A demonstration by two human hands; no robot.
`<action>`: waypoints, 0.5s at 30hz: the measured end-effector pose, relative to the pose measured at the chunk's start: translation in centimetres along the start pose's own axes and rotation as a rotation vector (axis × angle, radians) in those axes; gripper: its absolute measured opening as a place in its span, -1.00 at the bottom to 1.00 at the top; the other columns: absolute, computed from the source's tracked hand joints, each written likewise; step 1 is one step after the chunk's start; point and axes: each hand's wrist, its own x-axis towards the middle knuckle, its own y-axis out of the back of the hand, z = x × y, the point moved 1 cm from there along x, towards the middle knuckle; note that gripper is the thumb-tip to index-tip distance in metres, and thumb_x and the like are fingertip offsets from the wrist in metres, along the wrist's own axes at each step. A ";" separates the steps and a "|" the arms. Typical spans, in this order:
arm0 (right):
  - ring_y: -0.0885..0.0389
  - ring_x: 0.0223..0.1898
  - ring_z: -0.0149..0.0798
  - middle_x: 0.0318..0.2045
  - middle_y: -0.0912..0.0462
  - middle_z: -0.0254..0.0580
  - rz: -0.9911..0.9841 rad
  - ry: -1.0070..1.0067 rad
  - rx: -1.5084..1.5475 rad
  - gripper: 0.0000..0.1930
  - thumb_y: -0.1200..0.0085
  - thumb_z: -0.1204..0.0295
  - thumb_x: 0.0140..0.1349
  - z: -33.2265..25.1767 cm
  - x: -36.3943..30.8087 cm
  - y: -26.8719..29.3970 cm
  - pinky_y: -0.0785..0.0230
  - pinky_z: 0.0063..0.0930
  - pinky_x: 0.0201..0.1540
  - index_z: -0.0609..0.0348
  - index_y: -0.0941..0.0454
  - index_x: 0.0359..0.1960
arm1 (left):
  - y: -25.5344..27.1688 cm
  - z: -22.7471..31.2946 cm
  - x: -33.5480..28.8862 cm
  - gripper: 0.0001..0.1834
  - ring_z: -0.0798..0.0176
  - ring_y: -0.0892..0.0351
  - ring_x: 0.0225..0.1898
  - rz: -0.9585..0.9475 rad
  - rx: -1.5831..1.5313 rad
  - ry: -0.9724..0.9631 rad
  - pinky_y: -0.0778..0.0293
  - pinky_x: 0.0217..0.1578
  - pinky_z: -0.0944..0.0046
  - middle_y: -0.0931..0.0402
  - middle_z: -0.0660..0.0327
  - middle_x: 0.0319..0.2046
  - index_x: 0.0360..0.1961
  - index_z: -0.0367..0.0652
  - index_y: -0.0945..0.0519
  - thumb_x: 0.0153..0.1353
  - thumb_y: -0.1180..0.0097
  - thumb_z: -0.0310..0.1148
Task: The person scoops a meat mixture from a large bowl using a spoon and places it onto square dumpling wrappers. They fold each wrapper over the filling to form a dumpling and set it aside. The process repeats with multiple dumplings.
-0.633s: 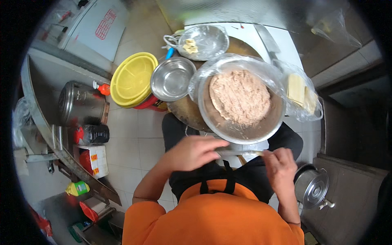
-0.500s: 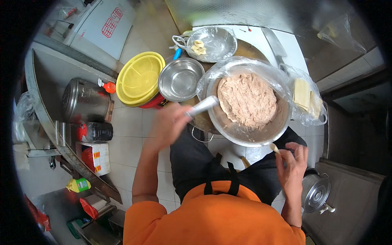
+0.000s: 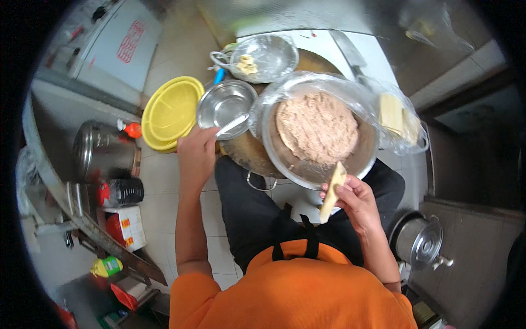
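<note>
My left hand (image 3: 196, 153) is closed around a slim, flat silvery filling spatula (image 3: 232, 125), its far end over the small steel bowl (image 3: 207, 116). Between the fingers of my right hand (image 3: 355, 202) is a pale yellow dough wrapper (image 3: 331, 196), curled lengthwise. That hand is at the near right rim of a large steel basin (image 3: 278, 158). Pinkish minced meat (image 3: 318, 127) fills much of the basin, and clear plastic film drapes its far edge. A stack of square wrappers (image 3: 391, 113) lies in a clear bag right of the basin.
Behind the small bowl, a film-lined bowl (image 3: 274, 57) holds some folded dough pieces (image 3: 247, 64). A cleaver (image 3: 347, 48) lies on the white board (image 3: 378, 54). Yellow baskets (image 3: 171, 114) stand at left, near a large metal pot (image 3: 103, 152). Another lidded pot (image 3: 424, 244) is at lower right.
My left hand has drawn back left with the spatula, now over the small bowl. My right hand has moved left and up, bringing the wrapper across the basin's near rim. The view has shifted slightly.
</note>
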 end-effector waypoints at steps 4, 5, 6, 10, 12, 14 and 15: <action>-0.73 -0.16 -0.20 -0.16 -0.72 -0.01 0.010 0.026 -0.018 -0.82 -0.03 0.54 0.40 0.4 0.4 0.0 -0.64 -0.36 -0.06 0.29 -0.55 -0.02 | 0.9 5.8 -2.5 -0.86 0.16 -0.50 -0.42 -0.175 -0.389 0.054 -0.30 -0.31 0.19 -0.56 0.24 -0.47 -0.31 -0.10 -0.71 0.06 -0.32 -0.42; -0.73 -0.17 -0.21 -0.17 -0.72 -0.02 0.006 0.034 -0.022 -0.82 -0.03 0.55 0.40 0.5 0.5 0.0 -0.63 -0.37 -0.06 0.30 -0.56 -0.03 | 0.7 7.4 -3.0 -0.86 0.17 -0.48 -0.43 -0.205 -0.446 0.018 -0.31 -0.33 0.20 -0.54 0.25 -0.50 -0.33 -0.10 -0.72 0.03 -0.36 -0.42; -0.73 -0.19 -0.24 -0.17 -0.73 -0.03 -0.009 0.054 -0.039 -0.82 -0.02 0.55 0.40 0.6 0.5 -0.1 -0.62 -0.38 -0.06 0.33 -0.57 -0.04 | 0.6 8.8 -3.4 -0.84 0.20 -0.47 -0.45 -0.218 -0.487 -0.018 -0.30 -0.34 0.23 -0.54 0.26 -0.50 -0.33 -0.11 -0.72 0.00 -0.38 -0.43; -0.72 -0.20 -0.31 -0.18 -0.73 -0.09 -0.037 0.083 -0.105 -0.81 -0.02 0.54 0.41 0.7 0.1 0.0 -0.59 -0.44 -0.06 0.36 -0.57 -0.03 | -0.1 11.8 -3.3 -0.83 0.22 -0.45 -0.45 -0.285 -0.556 -0.123 -0.30 -0.37 0.24 -0.56 0.23 -0.50 -0.34 -0.20 -0.72 -0.02 -0.37 -0.53; -0.72 -0.20 -0.32 -0.17 -0.73 -0.08 -0.064 0.115 -0.146 -0.81 -0.02 0.54 0.41 0.7 0.0 0.2 -0.58 -0.45 -0.07 0.36 -0.57 -0.03 | -0.6 12.5 -3.0 -0.83 0.22 -0.44 -0.46 -0.284 -0.556 -0.198 -0.28 -0.38 0.24 -0.56 0.23 -0.50 -0.34 -0.19 -0.72 -0.02 -0.37 -0.53; -0.72 -0.19 -0.31 -0.17 -0.72 -0.07 -0.081 0.137 -0.169 -0.80 -0.02 0.54 0.40 0.6 -0.1 0.5 -0.58 -0.45 -0.06 0.36 -0.57 -0.03 | -1.0 12.7 -2.9 -0.83 0.22 -0.44 -0.47 -0.304 -0.545 -0.205 -0.27 -0.38 0.24 -0.57 0.23 -0.49 -0.33 -0.19 -0.72 -0.02 -0.37 -0.53; -0.72 -0.18 -0.31 -0.17 -0.72 -0.07 -0.079 0.142 -0.181 -0.80 -0.03 0.54 0.40 0.6 -0.2 0.6 -0.58 -0.44 -0.06 0.36 -0.57 -0.02 | -1.1 12.8 -3.0 -0.82 0.21 -0.43 -0.48 -0.313 -0.538 -0.207 -0.27 -0.38 0.24 -0.57 0.22 -0.49 -0.33 -0.19 -0.72 -0.03 -0.37 -0.53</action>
